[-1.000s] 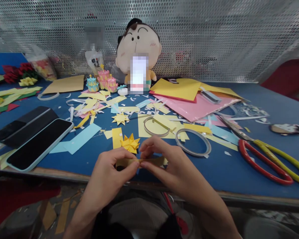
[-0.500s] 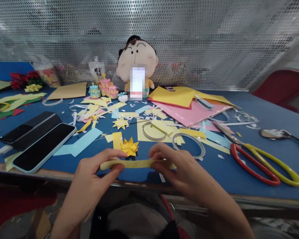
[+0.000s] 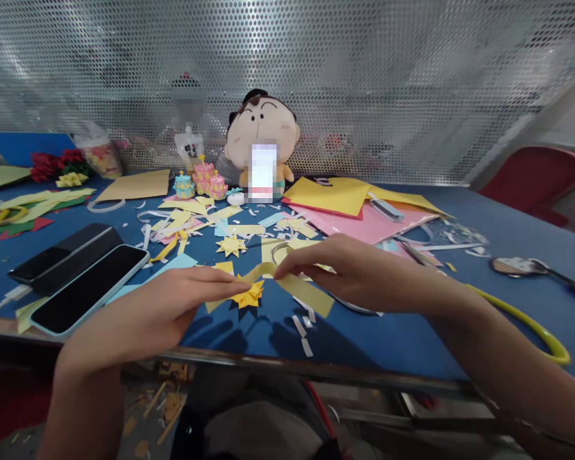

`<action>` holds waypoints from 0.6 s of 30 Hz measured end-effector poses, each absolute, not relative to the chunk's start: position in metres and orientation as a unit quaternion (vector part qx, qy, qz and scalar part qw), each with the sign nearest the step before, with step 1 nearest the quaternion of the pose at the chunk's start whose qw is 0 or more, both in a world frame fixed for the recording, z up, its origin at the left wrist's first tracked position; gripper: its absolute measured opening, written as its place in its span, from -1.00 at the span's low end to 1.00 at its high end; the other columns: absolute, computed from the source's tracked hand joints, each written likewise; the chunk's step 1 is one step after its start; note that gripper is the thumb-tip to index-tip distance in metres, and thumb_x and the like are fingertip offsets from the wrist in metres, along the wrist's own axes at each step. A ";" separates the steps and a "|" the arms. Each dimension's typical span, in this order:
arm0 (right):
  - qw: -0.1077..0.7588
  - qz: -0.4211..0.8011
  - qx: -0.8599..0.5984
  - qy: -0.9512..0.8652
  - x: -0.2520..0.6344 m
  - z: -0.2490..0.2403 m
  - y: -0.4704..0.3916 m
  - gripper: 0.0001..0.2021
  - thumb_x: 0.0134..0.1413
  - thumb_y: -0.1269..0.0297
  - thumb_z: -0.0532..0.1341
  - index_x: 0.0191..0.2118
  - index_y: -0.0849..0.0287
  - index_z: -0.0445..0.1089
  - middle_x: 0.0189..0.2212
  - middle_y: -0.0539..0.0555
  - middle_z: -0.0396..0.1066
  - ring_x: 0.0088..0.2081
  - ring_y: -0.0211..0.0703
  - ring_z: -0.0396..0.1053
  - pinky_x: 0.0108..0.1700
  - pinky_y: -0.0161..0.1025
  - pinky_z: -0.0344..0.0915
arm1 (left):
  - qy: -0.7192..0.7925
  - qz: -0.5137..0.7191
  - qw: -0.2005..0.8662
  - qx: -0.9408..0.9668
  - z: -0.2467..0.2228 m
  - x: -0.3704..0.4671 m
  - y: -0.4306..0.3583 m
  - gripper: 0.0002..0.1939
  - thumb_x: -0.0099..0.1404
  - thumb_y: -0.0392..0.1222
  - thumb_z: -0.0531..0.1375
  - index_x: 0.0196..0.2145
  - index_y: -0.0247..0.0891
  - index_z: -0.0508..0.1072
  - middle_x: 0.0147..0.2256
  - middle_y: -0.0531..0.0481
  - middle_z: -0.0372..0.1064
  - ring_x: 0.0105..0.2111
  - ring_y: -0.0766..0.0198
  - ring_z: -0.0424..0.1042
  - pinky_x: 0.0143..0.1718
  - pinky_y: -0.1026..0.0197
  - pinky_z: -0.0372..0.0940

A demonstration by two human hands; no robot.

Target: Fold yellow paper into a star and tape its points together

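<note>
A pale yellow paper strip (image 3: 306, 295) runs between my two hands above the blue table, arched at its middle. My left hand (image 3: 172, 306) has its fingers pressed together and stretched toward the strip's left end. Its fingertips lie just over an orange-yellow folded paper star (image 3: 248, 294). My right hand (image 3: 335, 268) pinches the strip, whose right part hangs down below the fingers. Behind the hands lies a flatter pale yellow star (image 3: 231, 245) among paper scraps.
Left: a phone (image 3: 91, 287) and a dark case (image 3: 67, 249). Right: scissors (image 3: 522, 313), partly behind my right forearm, and a keychain (image 3: 517, 266). Further back: yellow paper sheets (image 3: 333, 195), small paper cakes (image 3: 204, 179) and a plush doll (image 3: 263, 124) with a lit phone.
Both hands have risen from near the table's front edge. The strip, earlier stretched level between them, now arches and hangs. My left fingers have straightened, and my right forearm covers part of the scissors.
</note>
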State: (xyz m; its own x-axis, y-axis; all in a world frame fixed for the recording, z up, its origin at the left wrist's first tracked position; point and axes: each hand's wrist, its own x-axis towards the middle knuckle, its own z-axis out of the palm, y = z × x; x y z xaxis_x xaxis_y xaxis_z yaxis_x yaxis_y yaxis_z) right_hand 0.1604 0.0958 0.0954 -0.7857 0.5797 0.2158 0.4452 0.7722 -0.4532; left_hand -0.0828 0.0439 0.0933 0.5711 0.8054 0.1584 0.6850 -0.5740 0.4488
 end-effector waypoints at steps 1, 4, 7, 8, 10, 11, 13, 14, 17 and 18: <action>0.177 0.208 -0.268 -0.924 0.158 0.096 0.100 -0.63 -0.04 0.60 0.04 -0.29 0.03 0.48 -0.34 -0.06 0.54 -0.33 -0.21 0.47 -0.32 -0.30 0.32 | 0.433 0.164 0.176 0.869 0.094 -0.081 0.046 -0.46 0.13 -0.45 0.03 -0.04 0.06 0.45 -0.07 0.12 0.47 -0.07 0.23 0.44 -0.01 0.28 0.26; 0.211 0.244 -0.253 -0.912 0.151 0.094 0.109 -0.72 -0.04 0.57 0.09 -0.34 0.09 0.47 -0.37 -0.03 0.53 -0.34 -0.22 0.46 -0.29 -0.31 0.33 | 0.451 0.149 0.180 0.861 0.094 -0.073 0.054 -0.53 0.18 -0.40 0.01 -0.04 -0.03 0.46 -0.14 0.09 0.50 -0.17 0.26 0.48 -0.13 0.31 0.29; 0.284 0.272 -0.271 -0.879 0.149 0.089 0.116 -0.82 -0.07 0.53 0.15 -0.39 0.15 0.46 -0.43 0.00 0.51 -0.39 -0.22 0.44 -0.32 -0.29 0.33 | 0.490 0.188 0.198 0.827 0.087 -0.064 0.065 -0.53 0.26 -0.28 0.02 0.12 -0.07 0.27 -0.20 0.07 0.50 -0.21 0.29 0.47 -0.20 0.34 0.28; 0.319 0.278 -0.285 -0.860 0.149 0.087 0.118 -0.84 -0.09 0.52 0.17 -0.41 0.15 0.45 -0.44 0.00 0.50 -0.40 -0.22 0.43 -0.34 -0.28 0.33 | 0.503 0.205 0.208 0.814 0.084 -0.062 0.069 -0.49 0.26 -0.26 0.03 0.18 -0.10 0.17 -0.20 0.05 0.49 -0.20 0.29 0.47 -0.20 0.32 0.28; 0.401 0.282 -0.311 -0.814 0.152 0.084 0.122 -0.86 -0.11 0.52 0.21 -0.44 0.14 0.43 -0.47 -0.02 0.47 -0.41 -0.22 0.43 -0.35 -0.27 0.34 | 0.528 0.207 0.217 0.795 0.078 -0.061 0.079 -0.46 0.25 -0.21 0.06 0.19 -0.20 0.11 -0.19 -0.03 0.47 -0.21 0.25 0.46 -0.19 0.28 0.28; 0.443 0.286 -0.322 -0.786 0.154 0.083 0.124 -0.87 -0.12 0.51 0.22 -0.46 0.13 0.43 -0.47 -0.03 0.46 -0.41 -0.22 0.43 -0.34 -0.26 0.35 | 0.539 0.203 0.215 0.788 0.076 -0.061 0.084 -0.44 0.24 -0.21 0.06 0.19 -0.26 0.09 -0.19 -0.09 0.46 -0.24 0.23 0.46 -0.23 0.26 0.28; 0.513 0.294 -0.331 -0.735 0.158 0.081 0.129 -0.87 -0.12 0.51 0.24 -0.48 0.12 0.42 -0.50 -0.04 0.43 -0.42 -0.22 0.44 -0.34 -0.24 0.37 | 0.538 0.167 0.236 0.792 0.074 -0.062 0.092 -0.39 0.22 -0.24 0.06 0.21 -0.28 0.01 -0.17 -0.14 0.44 -0.27 0.23 0.46 -0.28 0.26 0.27; 0.536 0.299 -0.332 -0.716 0.159 0.080 0.131 -0.87 -0.11 0.51 0.24 -0.48 0.12 0.42 -0.50 -0.05 0.42 -0.43 -0.23 0.43 -0.34 -0.23 0.38 | 0.528 0.140 0.252 0.799 0.075 -0.062 0.096 -0.38 0.20 -0.27 0.05 0.21 -0.27 0.00 -0.16 -0.15 0.44 -0.28 0.23 0.45 -0.31 0.27 0.26; 0.571 0.312 -0.333 -0.682 0.162 0.077 0.138 -0.89 -0.10 0.49 0.24 -0.49 0.13 0.41 -0.52 -0.05 0.39 -0.47 -0.25 0.41 -0.36 -0.22 0.39 | 0.480 0.051 0.301 0.822 0.078 -0.059 0.106 -0.46 0.13 -0.35 0.05 0.11 -0.28 0.22 -0.22 -0.11 0.45 -0.32 0.26 0.43 -0.36 0.31 0.24; 0.572 0.316 -0.334 -0.679 0.162 0.076 0.139 -0.90 -0.10 0.48 0.24 -0.50 0.13 0.41 -0.52 -0.05 0.39 -0.48 -0.25 0.41 -0.37 -0.22 0.39 | 0.468 0.035 0.309 0.827 0.080 -0.058 0.110 -0.50 0.10 -0.36 0.07 0.03 -0.30 0.32 -0.26 -0.09 0.45 -0.34 0.27 0.42 -0.37 0.33 0.23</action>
